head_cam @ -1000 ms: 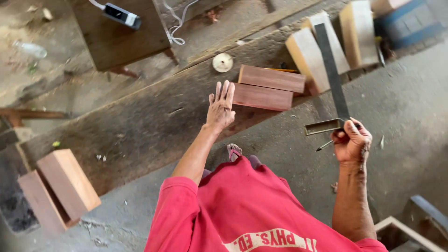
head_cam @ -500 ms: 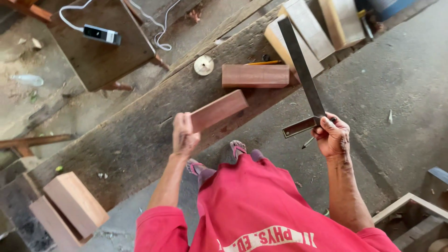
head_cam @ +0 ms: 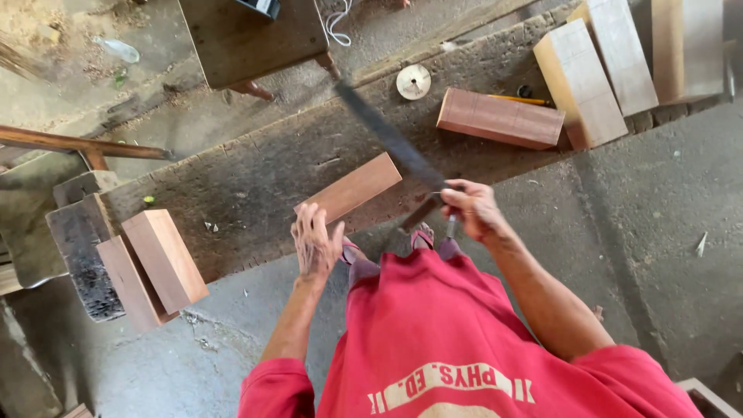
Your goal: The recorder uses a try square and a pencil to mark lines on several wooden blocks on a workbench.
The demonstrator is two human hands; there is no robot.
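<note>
Head view: we see the left hand (head_cam: 316, 246), fingers spread, steadying 1 reddish wood block (head_cam: 350, 190) on the plank bench (head_cam: 255, 174), while the right hand (head_cam: 474, 209) pinches a try square (head_cam: 391, 143) above it, apparently for checking.

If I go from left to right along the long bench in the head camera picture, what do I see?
Two pale blocks → left hand on a reddish board → right hand with a square → round disc → reddish block → tall pale blocks.
</note>
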